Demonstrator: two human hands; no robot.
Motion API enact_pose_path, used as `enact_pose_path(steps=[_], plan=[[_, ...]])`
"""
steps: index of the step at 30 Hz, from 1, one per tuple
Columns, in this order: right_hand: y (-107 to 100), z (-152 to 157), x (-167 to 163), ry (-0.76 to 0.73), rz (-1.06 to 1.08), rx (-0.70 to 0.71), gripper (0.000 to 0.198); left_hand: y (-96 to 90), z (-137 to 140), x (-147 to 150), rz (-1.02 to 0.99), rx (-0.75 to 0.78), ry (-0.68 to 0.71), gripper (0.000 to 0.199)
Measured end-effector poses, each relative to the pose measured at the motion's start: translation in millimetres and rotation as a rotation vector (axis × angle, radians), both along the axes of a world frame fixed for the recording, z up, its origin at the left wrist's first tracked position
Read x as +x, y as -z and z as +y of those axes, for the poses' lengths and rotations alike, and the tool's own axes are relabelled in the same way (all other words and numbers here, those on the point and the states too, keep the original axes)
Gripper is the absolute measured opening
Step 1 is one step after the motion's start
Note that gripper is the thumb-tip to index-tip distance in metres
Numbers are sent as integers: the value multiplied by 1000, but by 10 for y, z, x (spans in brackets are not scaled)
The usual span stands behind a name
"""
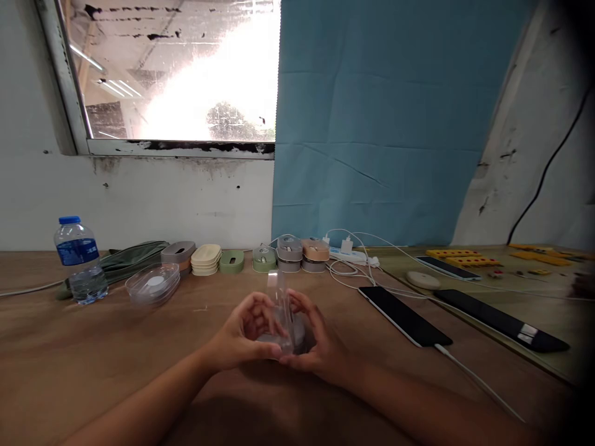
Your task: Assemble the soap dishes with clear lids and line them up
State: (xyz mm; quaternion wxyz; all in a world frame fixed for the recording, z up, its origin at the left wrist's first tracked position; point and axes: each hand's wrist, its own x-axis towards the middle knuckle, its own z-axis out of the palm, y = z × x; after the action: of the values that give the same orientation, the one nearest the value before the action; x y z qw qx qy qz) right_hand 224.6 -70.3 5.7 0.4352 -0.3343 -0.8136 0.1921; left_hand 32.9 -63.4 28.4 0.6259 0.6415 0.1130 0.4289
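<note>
Just in front of me, a clear plastic box part (281,297) stands on edge above the wooden table, between my two hands. My left hand (248,331) curls around its left side, with the thumb at the lower edge. On the other side, the fingers and thumb of my right hand (318,337) close on the same piece, and the thumb tips nearly meet. A greyish shape shows through and behind the clear plastic; I cannot make out what it is. Beyond my hands sit small rounded boxes: a green one (264,259), grey ones (289,249) and an orange-tan one (315,250).
Along the back are a water bottle (79,260), a dark green pouch (134,260), clear lids (153,285), stacked cream pieces (206,259) and a power strip (353,255). A black phone (404,316) and cables lie right, with a longer black device (499,319) beyond.
</note>
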Motion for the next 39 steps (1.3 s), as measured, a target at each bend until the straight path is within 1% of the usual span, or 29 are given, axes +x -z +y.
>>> enact_pose_path(steps=[1,3,5,6,7,8,10,13,15,19,21,24,30,34,37,39], plan=[[-16,19,17,35,-8,39,89,1,54,-38,-31,-11,-77,47],[-40,74,60,82,-51,82,85,18,208,-142,-88,-72,-279,36],[-52,137,102,92,-123,72,79,61,392,-267,-106,-171,-485,27],[-53,165,117,90,-166,59,76,92,484,-331,-90,-224,-564,25],[-53,188,128,82,-211,47,73,128,568,-390,-55,-277,-614,23],[-53,205,133,68,-254,38,70,167,643,-442,-8,-324,-631,23],[-55,222,133,29,-309,28,63,246,752,-513,90,-383,-611,23],[-75,222,138,-31,-317,5,56,326,796,-529,197,-374,-543,25],[-104,218,161,-87,-330,-27,60,333,753,-501,247,-314,-483,26],[-180,216,235,-193,-421,-73,76,264,604,-451,377,-156,-295,33],[-207,219,263,-217,-443,-80,78,229,557,-447,419,-125,-248,38],[-212,234,285,-243,-432,-113,78,218,545,-456,445,-96,-247,40],[-161,302,315,-246,-410,-172,82,256,579,-457,433,-70,-286,36],[-178,280,316,-222,-431,-154,78,211,549,-465,481,-2,-255,42],[-199,241,305,-201,-456,-116,75,167,519,-475,533,57,-218,40],[-202,225,298,-195,-471,-90,76,144,503,-480,545,65,-203,38]])
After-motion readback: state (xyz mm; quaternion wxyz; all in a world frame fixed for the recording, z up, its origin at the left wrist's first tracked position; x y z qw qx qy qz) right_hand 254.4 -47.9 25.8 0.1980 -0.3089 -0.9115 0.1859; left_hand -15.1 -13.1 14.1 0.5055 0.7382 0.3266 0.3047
